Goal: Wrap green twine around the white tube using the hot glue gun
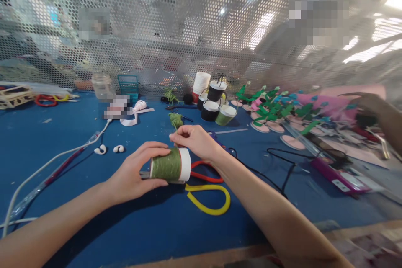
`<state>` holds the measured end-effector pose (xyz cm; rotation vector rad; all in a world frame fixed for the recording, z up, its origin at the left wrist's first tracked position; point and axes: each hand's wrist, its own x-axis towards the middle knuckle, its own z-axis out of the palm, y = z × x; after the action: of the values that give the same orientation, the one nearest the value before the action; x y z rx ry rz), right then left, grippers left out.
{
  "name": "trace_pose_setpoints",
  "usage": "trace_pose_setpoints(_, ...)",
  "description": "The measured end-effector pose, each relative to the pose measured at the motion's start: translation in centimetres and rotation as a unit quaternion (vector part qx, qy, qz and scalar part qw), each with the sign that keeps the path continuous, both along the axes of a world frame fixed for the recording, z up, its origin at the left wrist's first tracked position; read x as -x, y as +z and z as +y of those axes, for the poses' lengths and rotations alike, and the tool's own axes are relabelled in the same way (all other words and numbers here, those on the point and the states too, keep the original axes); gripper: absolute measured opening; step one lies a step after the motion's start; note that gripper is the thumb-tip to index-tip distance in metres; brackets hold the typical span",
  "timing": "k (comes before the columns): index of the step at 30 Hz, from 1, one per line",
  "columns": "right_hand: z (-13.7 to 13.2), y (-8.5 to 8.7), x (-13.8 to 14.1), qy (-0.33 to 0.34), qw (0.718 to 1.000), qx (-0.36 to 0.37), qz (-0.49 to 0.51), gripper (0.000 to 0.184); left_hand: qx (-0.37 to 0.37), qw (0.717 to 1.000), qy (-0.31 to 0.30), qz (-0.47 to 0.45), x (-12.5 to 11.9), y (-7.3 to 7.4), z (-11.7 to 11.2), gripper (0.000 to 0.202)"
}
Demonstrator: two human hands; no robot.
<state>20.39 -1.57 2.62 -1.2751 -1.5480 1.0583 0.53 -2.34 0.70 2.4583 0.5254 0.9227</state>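
Note:
A paper cup (166, 165) wrapped in green yarn, with a white rim, lies on its side above the blue table. My left hand (138, 169) is closed around its base end, thumb below and fingers on top. Just above the white rim, my right hand (193, 137) pinches a strand of green yarn (176, 127). That strand leads back to a small green yarn bundle (176, 119) on the table. Under the cup lie scissors (213, 201) with one yellow and one red handle, their blades partly hidden by the cup and my left hand.
Small black and green buckets (211, 109) and stacked white cups (202, 81) stand at the back. Green-leaved craft plants (266, 113) fill the right, near a purple power strip (339, 176) and another person's arm (380, 113). White earbuds (101, 149) and a cable (63, 153) lie left.

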Motion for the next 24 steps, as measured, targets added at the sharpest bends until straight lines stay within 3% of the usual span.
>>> trace_pose_setpoints(8, -0.16, 0.2, -0.13, -0.001, 1.0, -0.001, -0.018, 0.035, -0.058, 0.998, 0.006, 0.022, 0.34, -0.1, 0.22, 0.045)
trace_pose_setpoints(16, -0.27, 0.68, -0.13, -0.015, 1.0, 0.001, 0.002, 0.035, -0.059, 0.998, 0.001, 0.027, 0.33, -0.11, 0.32, 0.045)
trace_pose_setpoints(24, -0.29, 0.35, 0.17, 0.017, 1.0, 0.018, -0.016, 0.033, -0.057, 0.998, -0.004, 0.01, 0.13, -0.06, -0.01, 0.042)
